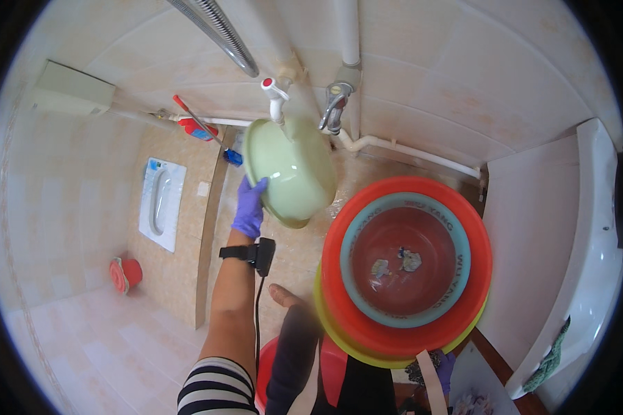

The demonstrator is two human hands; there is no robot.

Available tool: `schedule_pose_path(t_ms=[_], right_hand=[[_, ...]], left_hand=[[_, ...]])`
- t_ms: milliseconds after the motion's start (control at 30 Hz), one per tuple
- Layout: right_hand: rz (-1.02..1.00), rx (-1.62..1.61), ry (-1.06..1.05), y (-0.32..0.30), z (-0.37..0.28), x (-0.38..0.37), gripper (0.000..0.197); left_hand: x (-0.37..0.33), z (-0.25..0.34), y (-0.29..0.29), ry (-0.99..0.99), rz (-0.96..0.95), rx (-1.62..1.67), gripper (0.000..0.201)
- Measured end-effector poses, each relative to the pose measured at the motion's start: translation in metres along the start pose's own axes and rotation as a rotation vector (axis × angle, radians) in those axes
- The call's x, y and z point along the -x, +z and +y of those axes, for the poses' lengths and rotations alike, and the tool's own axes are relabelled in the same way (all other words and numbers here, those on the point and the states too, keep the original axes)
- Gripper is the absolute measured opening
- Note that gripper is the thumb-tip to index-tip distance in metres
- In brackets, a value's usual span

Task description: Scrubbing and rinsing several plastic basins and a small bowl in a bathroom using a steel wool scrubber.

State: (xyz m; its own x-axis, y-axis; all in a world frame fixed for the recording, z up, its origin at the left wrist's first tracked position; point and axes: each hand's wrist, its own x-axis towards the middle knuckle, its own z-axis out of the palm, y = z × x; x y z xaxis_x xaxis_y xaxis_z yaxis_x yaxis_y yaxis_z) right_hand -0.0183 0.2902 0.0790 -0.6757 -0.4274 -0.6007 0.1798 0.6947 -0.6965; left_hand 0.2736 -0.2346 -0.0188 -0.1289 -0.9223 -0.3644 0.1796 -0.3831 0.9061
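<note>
My left hand (249, 206), in a purple glove, grips the rim of a pale green plastic basin (301, 169). The basin is tipped on its side under a white tap (275, 100) with a red-marked knob, by the wall. Low on the right, my right hand (446, 372), also gloved in purple, is near my body beside a grey, wiry scourer (415, 373). A pale strap crosses in front and hides part of that hand, and its fingers seem curled around the scourer.
Stacked basins stand right of centre: a teal-rimmed one (349, 277) inside a red one (481, 270), above a yellow-green one (322, 311). A squat toilet (161, 204), red bucket (128, 274) and blue-headed brush (232, 158) are left. A white washbasin (581, 304) stands right; a metal hose (225, 34) hangs above.
</note>
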Motion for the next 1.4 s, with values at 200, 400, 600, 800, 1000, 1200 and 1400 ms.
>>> schedule_pose_path(t_ms=[200,400,600,800,1000,1200,1400], right_hand=[[0.084,-0.216,0.176,0.011,-0.013,0.001,0.023],[0.114,-0.191,0.123,0.023,-0.028,0.010,0.029],[0.046,0.241,-0.184,-0.002,0.031,-0.005,0.020],[-0.087,0.512,-0.338,-0.011,0.029,-0.006,0.022],[-0.027,0.531,-0.296,-0.019,0.087,-0.002,0.019],[0.093,-0.344,0.140,0.027,-0.037,0.015,0.020],[0.090,-0.365,0.194,0.029,-0.053,0.012,0.016]], left_hand=[[0.005,-0.006,0.056,0.462,-0.081,-1.355,0.029],[0.024,-0.017,0.053,0.644,-0.398,-1.834,0.016],[0.038,-0.004,0.006,0.782,-0.594,-1.815,0.028],[0.059,0.026,-0.038,0.932,-0.546,-1.730,0.026],[0.087,0.041,-0.067,0.856,-0.183,-1.552,0.033],[0.113,0.005,-0.046,0.860,-0.114,-1.350,0.035],[0.080,-0.001,-0.055,0.878,0.042,-1.285,0.037]])
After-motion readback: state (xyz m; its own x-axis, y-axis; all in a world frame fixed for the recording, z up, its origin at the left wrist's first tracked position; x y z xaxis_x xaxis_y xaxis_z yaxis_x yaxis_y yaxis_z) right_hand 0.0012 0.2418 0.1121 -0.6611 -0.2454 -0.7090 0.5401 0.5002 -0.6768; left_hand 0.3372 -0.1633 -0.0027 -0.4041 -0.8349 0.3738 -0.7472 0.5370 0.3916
